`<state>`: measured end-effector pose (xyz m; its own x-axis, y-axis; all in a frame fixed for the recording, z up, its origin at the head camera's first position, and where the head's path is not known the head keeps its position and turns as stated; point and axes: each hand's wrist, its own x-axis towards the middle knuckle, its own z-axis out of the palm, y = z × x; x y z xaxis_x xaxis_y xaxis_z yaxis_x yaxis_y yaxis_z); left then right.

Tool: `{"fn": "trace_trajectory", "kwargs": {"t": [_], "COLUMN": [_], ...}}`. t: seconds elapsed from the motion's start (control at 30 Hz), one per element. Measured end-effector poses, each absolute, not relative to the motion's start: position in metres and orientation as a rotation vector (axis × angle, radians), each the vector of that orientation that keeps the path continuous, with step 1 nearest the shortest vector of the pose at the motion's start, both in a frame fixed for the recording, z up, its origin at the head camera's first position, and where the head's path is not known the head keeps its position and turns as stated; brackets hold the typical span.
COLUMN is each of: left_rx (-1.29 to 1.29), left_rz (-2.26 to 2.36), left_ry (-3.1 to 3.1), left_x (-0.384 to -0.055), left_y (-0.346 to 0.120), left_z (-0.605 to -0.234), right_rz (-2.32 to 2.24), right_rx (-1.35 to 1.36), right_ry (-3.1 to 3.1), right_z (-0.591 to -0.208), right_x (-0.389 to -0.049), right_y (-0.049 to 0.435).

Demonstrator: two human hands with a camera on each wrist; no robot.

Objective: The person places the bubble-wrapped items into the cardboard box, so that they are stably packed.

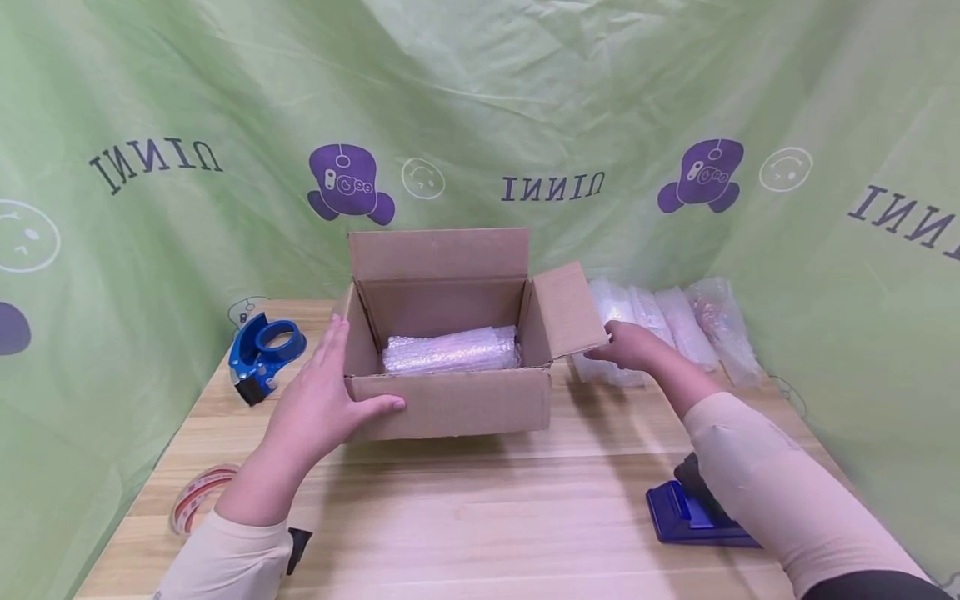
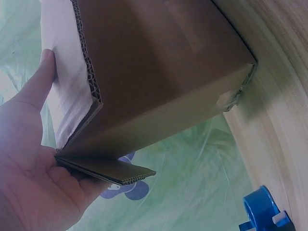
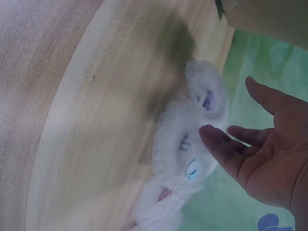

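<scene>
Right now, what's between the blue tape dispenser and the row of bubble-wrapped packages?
The head view shows the open cardboard box, a wrapped bundle inside it, the left hand gripping that box, and the right hand nearest the packages.

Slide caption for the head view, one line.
Left hand grips an open cardboard box with bubble-wrapped contents inside; right hand near more bubble-wrapped packs.

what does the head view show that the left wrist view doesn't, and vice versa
Only the head view shows the right hand, the bubble-wrapped bundle inside the box, the row of wrapped bundles, the tape roll and the dark-blue object. Only the left wrist view shows the box's shaded outer wall beneath a flap. Both show the box, the left hand gripping it, blue tape dispenser, tabletop and green curtain.
</scene>
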<state>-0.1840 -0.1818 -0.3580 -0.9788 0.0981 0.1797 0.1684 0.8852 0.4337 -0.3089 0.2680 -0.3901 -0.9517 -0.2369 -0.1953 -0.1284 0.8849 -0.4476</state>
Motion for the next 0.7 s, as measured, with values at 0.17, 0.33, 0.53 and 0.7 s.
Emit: {"fn": "trace_trajectory", "kwargs": {"t": [0.17,0.33,0.53,0.7], "left_rx": [-0.197,-0.201,-0.217,-0.218], "left_rz": [-0.692,-0.690,-0.689,-0.689], "left_ry": [-2.908,-2.906,-2.893,-2.883], "left_x": [-0.183,-0.183,-0.183,-0.183], "left_y": [-0.181,-0.180,-0.181,-0.182], "left_z": [-0.357,-0.356,-0.358,-0.359], "right_rz": [-0.605,-0.601,-0.810,-1.066], "right_rx": [-0.278,-0.196,-0.077,-0.046], "right_ry": [2.791,2.789,2.730,2.653], "right_z": [-0.396,-0.402,-0.404,-0.398], "right_x": [-0.311,-0.315,-0.316,-0.314], "right_y": [0.268,0.270,0.277,0.285]}}
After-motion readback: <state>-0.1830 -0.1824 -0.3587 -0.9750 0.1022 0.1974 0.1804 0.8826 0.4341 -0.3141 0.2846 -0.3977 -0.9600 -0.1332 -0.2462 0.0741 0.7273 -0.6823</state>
